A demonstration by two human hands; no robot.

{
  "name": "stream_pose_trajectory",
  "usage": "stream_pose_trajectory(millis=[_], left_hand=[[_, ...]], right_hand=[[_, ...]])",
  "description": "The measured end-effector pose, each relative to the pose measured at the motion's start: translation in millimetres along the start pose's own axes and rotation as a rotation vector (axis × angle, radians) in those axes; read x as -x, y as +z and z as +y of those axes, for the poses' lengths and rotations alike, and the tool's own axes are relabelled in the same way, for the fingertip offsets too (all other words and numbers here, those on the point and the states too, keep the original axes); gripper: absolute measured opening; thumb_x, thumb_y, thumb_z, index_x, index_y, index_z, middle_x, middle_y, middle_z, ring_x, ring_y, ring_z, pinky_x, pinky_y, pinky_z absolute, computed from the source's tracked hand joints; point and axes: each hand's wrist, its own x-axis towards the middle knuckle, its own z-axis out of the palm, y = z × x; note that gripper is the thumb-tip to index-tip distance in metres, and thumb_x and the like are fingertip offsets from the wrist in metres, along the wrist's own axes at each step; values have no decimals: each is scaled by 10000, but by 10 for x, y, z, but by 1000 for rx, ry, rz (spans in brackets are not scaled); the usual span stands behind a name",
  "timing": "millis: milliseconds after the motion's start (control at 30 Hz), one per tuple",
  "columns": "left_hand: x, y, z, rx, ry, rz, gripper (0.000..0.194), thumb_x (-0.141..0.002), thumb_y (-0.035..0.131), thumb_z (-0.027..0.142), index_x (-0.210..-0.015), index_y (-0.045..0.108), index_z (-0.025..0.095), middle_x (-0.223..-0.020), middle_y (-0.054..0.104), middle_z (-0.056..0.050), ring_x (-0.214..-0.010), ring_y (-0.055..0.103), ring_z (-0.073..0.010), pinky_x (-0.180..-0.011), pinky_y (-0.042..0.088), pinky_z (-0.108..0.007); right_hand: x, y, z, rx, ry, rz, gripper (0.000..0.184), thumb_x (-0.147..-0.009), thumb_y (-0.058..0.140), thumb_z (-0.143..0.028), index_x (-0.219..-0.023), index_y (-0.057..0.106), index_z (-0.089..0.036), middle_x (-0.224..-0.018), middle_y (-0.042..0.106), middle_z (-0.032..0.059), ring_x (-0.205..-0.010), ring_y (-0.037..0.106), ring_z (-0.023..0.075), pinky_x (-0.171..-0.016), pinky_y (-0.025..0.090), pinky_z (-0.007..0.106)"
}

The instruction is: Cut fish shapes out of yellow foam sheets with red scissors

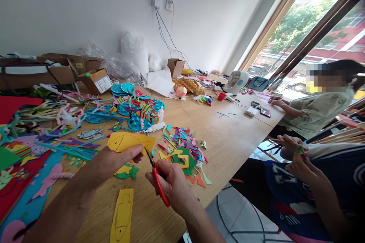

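Note:
My left hand (125, 158) pinches a piece of yellow craft foam or paper (122, 141) with a fish outline drawn on it. In my right hand (169, 182) is a pair of red-handled scissors (157, 182), its dark blades against the tail end of the yellow piece. How far the blades are parted I cannot make out. Below, a second yellow strip (122, 214) with a drawn fish lies on the table. Under my left hand's fingers rest green and yellow cut shapes (128, 172). Colourful scraps (185, 148) are heaped just beyond my right hand.
Blue round pieces with decorated fish (139, 121), glue bottles (160, 114) and pipe cleaners (62, 98) crowd the table's left and middle. Cardboard boxes (95, 80) line the wall. A white fan (236, 82) stands farther back. Two people sit along the right edge, one in a blue jersey (296, 193).

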Motion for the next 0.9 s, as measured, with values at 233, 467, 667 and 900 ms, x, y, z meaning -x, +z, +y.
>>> stream_pose_trajectory(millis=[233,467,667,900], left_hand=[[-13,-126,42,161,63,97,158,-730,648,394,-813,628,261,-771,588,45,-686,558,-142,-558,473,-187],[-81,-121,53,62,66,144,173,-643,725,304,-784,643,246,-797,645,42,-781,608,-166,-635,507,-206],[-96,-30,49,168,-21,65,205,-633,725,297,-810,649,226,-808,691,19,-764,643,-178,-633,524,-240],[-114,-11,34,134,-67,-20,303,-606,731,278,-894,650,224,-903,699,-7,-837,638,-199,-646,517,-253]], right_hand=[[6,-68,-22,96,-38,2,382,-811,591,-362,-576,347,-185,-500,298,-75,-471,256,67,-428,187,196],[-11,-84,27,-51,9,-6,342,-816,580,-387,-601,413,-180,-503,413,-55,-460,385,72,-422,257,170],[-40,7,62,-437,66,-53,445,-787,523,-582,-623,453,-174,-474,488,-28,-402,427,75,-391,313,168],[-60,11,151,-621,-12,-117,489,-801,494,-616,-609,467,-167,-439,474,-39,-354,369,52,-373,269,172]])
